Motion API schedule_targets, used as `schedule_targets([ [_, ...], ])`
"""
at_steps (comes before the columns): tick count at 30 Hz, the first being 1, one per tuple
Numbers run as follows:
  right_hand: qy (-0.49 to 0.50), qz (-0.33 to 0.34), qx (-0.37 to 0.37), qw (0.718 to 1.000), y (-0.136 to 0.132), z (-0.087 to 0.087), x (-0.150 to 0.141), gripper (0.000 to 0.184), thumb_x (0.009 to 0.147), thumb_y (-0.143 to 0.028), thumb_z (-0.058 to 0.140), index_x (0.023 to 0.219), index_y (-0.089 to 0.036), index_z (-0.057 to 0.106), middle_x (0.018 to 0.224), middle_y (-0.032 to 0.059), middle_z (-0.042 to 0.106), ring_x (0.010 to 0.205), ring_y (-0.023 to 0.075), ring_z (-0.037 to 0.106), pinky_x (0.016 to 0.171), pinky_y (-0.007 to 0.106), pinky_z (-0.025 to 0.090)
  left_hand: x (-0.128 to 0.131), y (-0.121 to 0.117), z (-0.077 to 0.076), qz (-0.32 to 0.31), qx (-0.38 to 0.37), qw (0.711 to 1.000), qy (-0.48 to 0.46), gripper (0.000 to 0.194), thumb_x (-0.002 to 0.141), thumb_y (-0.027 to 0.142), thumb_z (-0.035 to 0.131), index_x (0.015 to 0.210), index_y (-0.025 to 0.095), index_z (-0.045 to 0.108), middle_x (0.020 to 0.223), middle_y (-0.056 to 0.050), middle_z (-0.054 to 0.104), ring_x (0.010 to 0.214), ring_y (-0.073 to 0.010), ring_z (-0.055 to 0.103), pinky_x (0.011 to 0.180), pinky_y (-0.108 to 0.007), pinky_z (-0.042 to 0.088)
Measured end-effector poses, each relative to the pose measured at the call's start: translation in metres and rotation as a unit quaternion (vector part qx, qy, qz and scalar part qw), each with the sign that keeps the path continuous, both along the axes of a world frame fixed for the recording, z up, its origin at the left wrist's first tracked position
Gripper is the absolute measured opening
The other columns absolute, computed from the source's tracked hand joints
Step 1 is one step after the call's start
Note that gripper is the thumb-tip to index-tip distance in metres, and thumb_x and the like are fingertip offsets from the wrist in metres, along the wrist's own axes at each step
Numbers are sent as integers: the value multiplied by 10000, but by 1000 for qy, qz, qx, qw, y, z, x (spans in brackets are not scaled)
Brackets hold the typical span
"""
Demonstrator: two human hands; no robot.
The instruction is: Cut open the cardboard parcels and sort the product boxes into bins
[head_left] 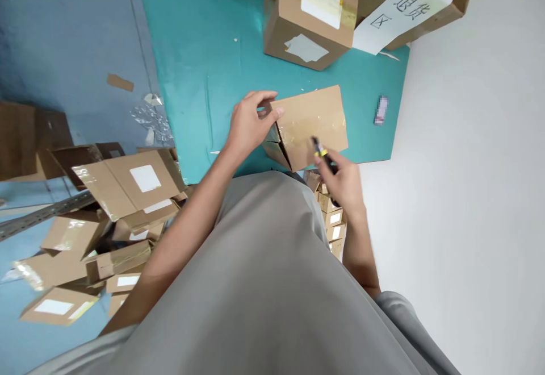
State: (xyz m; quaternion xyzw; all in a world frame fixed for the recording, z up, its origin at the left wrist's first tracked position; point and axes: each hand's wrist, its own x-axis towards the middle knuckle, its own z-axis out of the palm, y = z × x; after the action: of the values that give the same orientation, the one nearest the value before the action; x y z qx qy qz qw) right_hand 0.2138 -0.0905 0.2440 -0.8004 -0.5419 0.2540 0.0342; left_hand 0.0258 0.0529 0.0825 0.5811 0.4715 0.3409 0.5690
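Note:
A small taped cardboard box [313, 122] lies on the teal table mat [204, 62] in front of me. My left hand [249, 122] grips its left end, fingers curled over the top corner. My right hand [347, 184] is closed around a black and yellow utility knife [322, 155], whose tip rests on the box's taped top near the front edge. My grey shirt fills the lower middle of the view.
A bigger taped box [309, 17] stands at the back of the mat, beside an open carton with a white paper sign [400, 11]. A heap of small labelled boxes [106, 221] lies on the floor at left, more boxes [332, 221] under the table. A small blurred item [381, 109] lies near the mat's right edge.

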Motion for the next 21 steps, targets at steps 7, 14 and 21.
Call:
schedule_targets([
  [7, -22, -154, 101, 983, 14, -50, 100, 533, 1158, -631, 482, 1142, -185, 774, 859, 80, 790, 739, 244, 798, 771, 322, 582, 19, -52, -11, 97, -23, 994, 44, 857, 1078, 749, 625, 1775, 319, 375, 1868, -165, 362, 1776, -345, 301, 1438, -554, 305],
  [14, 15, -108, 75, 991, -4, -63, 92, 459, 1178, -496, 451, 1269, -172, 763, 1079, 146, 830, 876, 265, 795, 829, 355, 588, 47, -60, -6, 105, -10, 989, 108, 931, 1134, 781, 432, 1873, 380, 33, 1958, -78, 160, 1827, -261, 78, 1483, -490, 193],
  [21, 99, -91, 65, 989, -29, -57, 93, 420, 1169, -399, 473, 1363, -171, 767, 1253, 181, 814, 1069, 314, 805, 979, 413, 597, 58, -42, 33, 45, -4, 985, 166, 981, 1055, 750, 661, 1855, 411, 205, 1944, -50, 222, 1827, -323, 5, 1489, -585, 131],
])
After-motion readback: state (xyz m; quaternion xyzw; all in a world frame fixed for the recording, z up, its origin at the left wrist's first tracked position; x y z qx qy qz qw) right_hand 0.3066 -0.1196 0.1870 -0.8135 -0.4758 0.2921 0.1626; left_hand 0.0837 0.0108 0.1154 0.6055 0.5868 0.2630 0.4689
